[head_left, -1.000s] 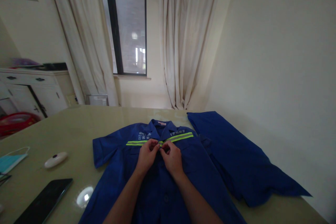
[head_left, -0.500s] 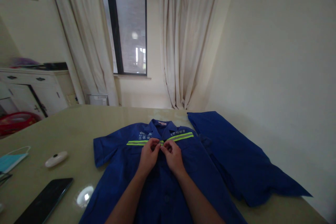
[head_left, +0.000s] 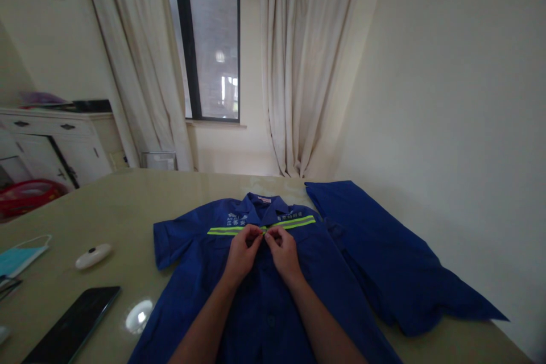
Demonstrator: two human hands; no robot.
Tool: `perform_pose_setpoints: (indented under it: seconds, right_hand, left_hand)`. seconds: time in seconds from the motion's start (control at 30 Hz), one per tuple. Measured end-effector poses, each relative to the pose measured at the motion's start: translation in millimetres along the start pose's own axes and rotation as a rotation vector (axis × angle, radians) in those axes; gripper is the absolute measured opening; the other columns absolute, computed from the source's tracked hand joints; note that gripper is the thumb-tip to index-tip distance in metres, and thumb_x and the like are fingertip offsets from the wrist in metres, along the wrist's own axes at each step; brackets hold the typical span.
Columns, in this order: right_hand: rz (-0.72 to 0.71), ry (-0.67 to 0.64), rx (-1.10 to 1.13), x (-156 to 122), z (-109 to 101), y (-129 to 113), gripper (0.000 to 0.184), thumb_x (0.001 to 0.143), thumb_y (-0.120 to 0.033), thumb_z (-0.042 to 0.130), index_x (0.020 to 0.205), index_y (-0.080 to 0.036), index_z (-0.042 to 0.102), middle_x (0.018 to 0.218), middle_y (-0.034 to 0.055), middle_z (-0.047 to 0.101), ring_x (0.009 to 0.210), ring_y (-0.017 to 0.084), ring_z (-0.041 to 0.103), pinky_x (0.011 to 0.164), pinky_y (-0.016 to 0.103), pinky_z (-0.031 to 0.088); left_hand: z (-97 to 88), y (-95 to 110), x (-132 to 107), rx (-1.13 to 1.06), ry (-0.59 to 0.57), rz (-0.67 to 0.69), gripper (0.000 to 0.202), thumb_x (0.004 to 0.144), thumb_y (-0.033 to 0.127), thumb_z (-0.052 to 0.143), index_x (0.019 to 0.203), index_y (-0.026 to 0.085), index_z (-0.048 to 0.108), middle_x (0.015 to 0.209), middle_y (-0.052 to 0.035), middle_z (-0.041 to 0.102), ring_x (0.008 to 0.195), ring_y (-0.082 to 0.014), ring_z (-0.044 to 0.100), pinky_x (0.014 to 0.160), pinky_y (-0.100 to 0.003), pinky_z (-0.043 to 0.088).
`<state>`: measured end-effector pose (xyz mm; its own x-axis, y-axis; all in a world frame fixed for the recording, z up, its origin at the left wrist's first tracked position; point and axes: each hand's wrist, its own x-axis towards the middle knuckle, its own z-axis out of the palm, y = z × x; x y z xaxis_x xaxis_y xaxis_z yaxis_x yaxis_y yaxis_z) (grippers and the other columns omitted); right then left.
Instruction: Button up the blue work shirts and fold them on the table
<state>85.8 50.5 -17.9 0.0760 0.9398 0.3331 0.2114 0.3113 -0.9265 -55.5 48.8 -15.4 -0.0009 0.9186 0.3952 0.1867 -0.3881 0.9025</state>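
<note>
A blue short-sleeved work shirt [head_left: 191,290] lies front up on the table, its collar pointing away from me. A yellow-green and grey reflective stripe crosses its chest, with white lettering above. My left hand [head_left: 245,247] pinches the front edge of the shirt at the stripe, just below the collar. Right beside it, my right hand [head_left: 281,250] pinches the same front opening, thumb and forefinger close to the left fingertips. The bit of cloth or button between the fingers is hidden. Lower on the front, a dark button [head_left: 271,320] shows between my forearms.
Another blue garment [head_left: 384,256] lies to the right, touching the shirt's sleeve. On the left of the table [head_left: 128,210] are a black phone [head_left: 72,324], a white oval object [head_left: 93,256] and a light-blue face mask [head_left: 21,259]. Behind stand a white cabinet [head_left: 81,148] and curtains [head_left: 294,68].
Both hands stay at the shirt's chest stripe, with only small shifts of the fingertips. The whole view has moved slightly; the shirt and the other objects lie as before.
</note>
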Motion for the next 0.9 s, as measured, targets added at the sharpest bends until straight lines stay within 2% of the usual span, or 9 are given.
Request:
perform_pose_setpoints:
  seconds: [0.13,0.27,0.4,0.53,0.63,0.77,0.9]
  right_hand:
    - [0.037,-0.002,0.062,1.1,-0.1,2.0,0.016,0.082,-0.036,0.063,0.082,-0.020,0.066,0.078,0.0025,0.068,0.069,0.019,0.061,0.065,0.028,0.046]
    - [0.031,0.005,0.093,2.2,0.2,2.5,0.016,0.081,-0.036,0.063,0.080,-0.020,0.065,0.078,0.0019,0.066,0.073,0.019,0.060,0.069,0.029,0.046]
    - [0.058,0.000,0.121,2.5,0.1,1.7,0.018,0.080,-0.037,0.064,0.079,-0.020,0.065,0.074,0.0008,0.064,0.069,0.018,0.058,0.068,0.029,0.046]
    - [0.077,-0.011,0.174,3.2,0.5,1.7,0.020,0.080,-0.040,0.065,0.078,-0.019,0.065,0.073,0.0008,0.065,0.069,0.018,0.059,0.068,0.029,0.046]
    - [0.102,-0.015,0.211,4.1,1.2,2.3,0.023,0.078,-0.041,0.068,0.077,-0.019,0.067,0.073,0.0018,0.068,0.070,0.019,0.061,0.067,0.029,0.047]
    - [0.124,-0.020,0.234,4.9,1.3,2.0,0.024,0.076,-0.042,0.072,0.076,-0.017,0.070,0.070,0.0019,0.069,0.067,0.018,0.061,0.065,0.028,0.047]
    - [0.144,-0.025,0.244,4.8,0.5,0.2,0.025,0.075,-0.042,0.072,0.076,-0.017,0.070,0.069,0.0016,0.070,0.066,0.018,0.061,0.064,0.028,0.047]
  left_hand:
    - [-0.6,2.7,-0.5,0.022,-0.033,-0.032,0.017,0.086,0.033,0.062,0.096,0.021,0.070,0.092,-0.0037,0.076,0.088,-0.0214,0.071,0.082,-0.034,0.054]
    - [-0.4,7.3,-1.9,0.099,-0.045,-0.013,0.016,0.086,0.029,0.061,0.097,0.023,0.070,0.090,-0.0026,0.076,0.086,-0.0213,0.071,0.081,-0.033,0.053]
    - [1.1,12.0,-4.3,0.254,-0.068,0.001,0.015,0.088,0.024,0.058,0.099,0.024,0.068,0.086,-0.0008,0.074,0.080,-0.0200,0.069,0.076,-0.031,0.051]
    - [3.1,14.6,-7.5,0.447,-0.075,0.061,0.022,0.088,0.014,0.054,0.103,0.025,0.065,0.094,-0.0019,0.072,0.087,-0.0201,0.067,0.079,-0.030,0.048]
    - [3.8,16.4,-9.3,0.537,-0.064,0.077,0.023,0.089,0.013,0.054,0.105,0.026,0.063,0.092,-0.0017,0.070,0.086,-0.0201,0.066,0.077,-0.030,0.046]
    - [3.6,18.3,-10.0,0.559,-0.052,0.053,0.016,0.091,0.019,0.056,0.104,0.026,0.062,0.081,0.0006,0.067,0.077,-0.0200,0.065,0.071,-0.029,0.044]
    - [4.9,18.8,-10.4,0.543,-0.029,0.066,0.018,0.090,0.017,0.054,0.104,0.027,0.061,0.085,-0.0003,0.067,0.081,-0.0210,0.066,0.071,-0.029,0.044]
